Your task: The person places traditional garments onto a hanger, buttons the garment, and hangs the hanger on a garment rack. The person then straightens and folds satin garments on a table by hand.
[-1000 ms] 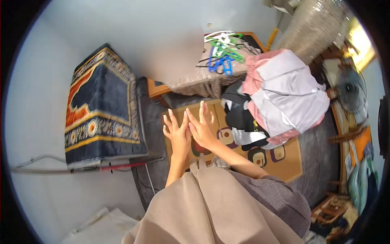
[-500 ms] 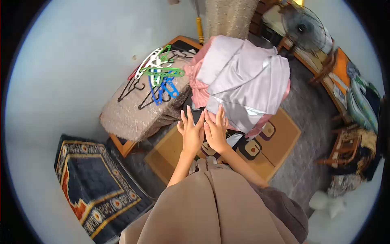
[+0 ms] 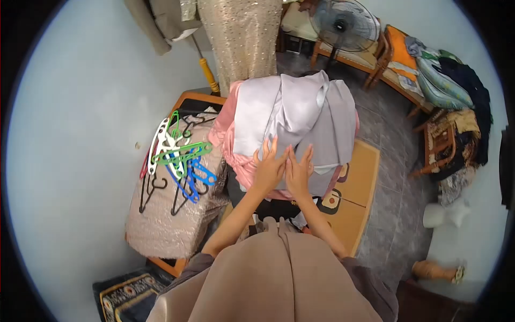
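Observation:
A pile of silvery grey satin cloth (image 3: pixel 300 110) lies in front of me on top of gathered pink fabric (image 3: pixel 230 142). Over its near edge my left hand (image 3: pixel 270 172) has its fingers spread. Close beside it, my right hand (image 3: pixel 298 174) is also open, with the thumbs and index fingers of both hands near each other. Neither holds anything. Whether the fingertips touch the satin I cannot tell. Under the pile's near side, dark items are partly hidden by my hands and clothing.
Plastic hangers (image 3: pixel 182 155) in several colours lie on a shiny beige cloth (image 3: pixel 161 233) at the left. A sequined dress (image 3: pixel 241 43) hangs behind the pile. A fan (image 3: pixel 343 24) and chairs with clothes (image 3: pixel 440 80) stand at the right. A patterned mat (image 3: pixel 354 204) covers the floor.
The view has tilted up and turned, showing more of the sequined dress and less of the dark patterned rug. My hands have come forward over the satin cloth, still spread.

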Available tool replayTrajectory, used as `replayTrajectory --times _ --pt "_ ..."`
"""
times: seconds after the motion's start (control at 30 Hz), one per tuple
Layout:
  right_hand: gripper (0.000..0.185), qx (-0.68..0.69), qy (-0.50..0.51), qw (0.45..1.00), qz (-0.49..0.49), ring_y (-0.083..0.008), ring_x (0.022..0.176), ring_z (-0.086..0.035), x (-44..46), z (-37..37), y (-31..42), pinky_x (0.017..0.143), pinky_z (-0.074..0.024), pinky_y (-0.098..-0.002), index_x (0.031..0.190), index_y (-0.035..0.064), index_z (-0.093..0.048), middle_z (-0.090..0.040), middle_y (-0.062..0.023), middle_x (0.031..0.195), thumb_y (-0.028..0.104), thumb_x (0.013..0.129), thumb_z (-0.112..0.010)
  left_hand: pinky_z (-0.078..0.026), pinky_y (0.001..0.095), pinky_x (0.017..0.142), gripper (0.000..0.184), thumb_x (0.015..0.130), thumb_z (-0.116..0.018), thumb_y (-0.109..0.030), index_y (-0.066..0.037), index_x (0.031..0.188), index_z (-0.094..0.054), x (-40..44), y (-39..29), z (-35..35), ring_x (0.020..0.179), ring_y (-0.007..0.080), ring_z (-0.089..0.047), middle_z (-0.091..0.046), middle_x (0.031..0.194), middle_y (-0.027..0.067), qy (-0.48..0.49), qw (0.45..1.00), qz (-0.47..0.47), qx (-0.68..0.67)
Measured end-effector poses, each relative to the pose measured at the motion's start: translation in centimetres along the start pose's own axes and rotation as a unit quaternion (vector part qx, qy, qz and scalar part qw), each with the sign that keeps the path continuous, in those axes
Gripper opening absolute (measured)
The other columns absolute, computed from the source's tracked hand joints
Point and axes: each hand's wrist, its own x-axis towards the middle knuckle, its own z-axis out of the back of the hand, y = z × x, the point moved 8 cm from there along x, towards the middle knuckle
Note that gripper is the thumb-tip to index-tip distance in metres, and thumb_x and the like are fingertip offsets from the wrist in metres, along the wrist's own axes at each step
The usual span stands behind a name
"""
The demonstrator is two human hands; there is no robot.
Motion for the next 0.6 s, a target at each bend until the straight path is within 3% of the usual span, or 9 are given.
replayTrajectory --times 0.1,0.2,0.3,0.4,0.6 --pt "0.042 -0.009 -0.058 0.998 -0.008 -0.0458 0.138 -0.009 3.1 -0.5 -0.9 0.099 -0.0157 -0.0687 0.136 0.0202 -0.047 -0.008 -0.0260 0.151 0.030 0.095 -0.041 -0.018 0.0643 0.098 0.041 0.084 -0.053 -0.017 -0.019 0.125 -0.057 3.6 1.4 -1.5 0.135 0.0398 -0.025 -0.028 0.148 0.0174 0.009 0.999 -0.042 -0.007" --pt "0.042 -0.087 -0.003 0.994 -0.064 -0.0449 0.139 -0.009 6.6 -1.4 -3.0 0.098 -0.0160 -0.0704 0.134 0.0196 -0.048 -0.008 -0.0248 0.151 0.032 0.094 -0.043 -0.018 0.0659 0.097 0.042 0.084 -0.057 -0.019 -0.019 0.126 -0.057 6.4 3.1 -3.7 0.138 0.0412 -0.017 -0.022 0.150 0.0187 0.044 0.998 -0.043 0.002" --pt "0.045 -0.113 0.002 0.986 -0.123 -0.0436 0.139 -0.008 10.1 -0.6 -5.5 0.097 -0.0165 -0.0714 0.133 0.0172 -0.048 -0.007 -0.0244 0.152 0.035 0.092 -0.046 -0.019 0.0666 0.096 0.043 0.082 -0.059 -0.021 -0.019 0.125 -0.058 7.0 4.3 -4.9 0.139 0.0411 -0.016 -0.022 0.151 0.0184 0.050 0.998 -0.030 -0.006" --pt "0.046 -0.151 -0.104 0.976 -0.122 -0.0430 0.140 -0.008 13.0 1.2 -7.7 0.097 -0.0170 -0.0712 0.132 0.0146 -0.049 -0.006 -0.0242 0.152 0.034 0.090 -0.051 -0.019 0.0663 0.097 0.044 0.080 -0.060 -0.022 -0.019 0.124 -0.059 6.2 4.5 -6.0 0.139 0.0411 -0.014 -0.020 0.152 0.0179 0.082 0.996 0.004 -0.027" --pt "0.046 -0.223 -0.104 0.953 -0.178 -0.0397 0.140 -0.007 17.1 1.2 -10.7 0.097 -0.0199 -0.0685 0.125 0.0121 -0.056 -0.009 -0.0219 0.153 0.031 0.083 -0.061 -0.016 0.0666 0.098 0.044 0.080 -0.061 -0.023 -0.018 0.123 -0.060 3.9 4.6 -6.7 0.140 0.0411 -0.013 -0.018 0.152 0.0179 0.110 0.990 0.059 -0.061"
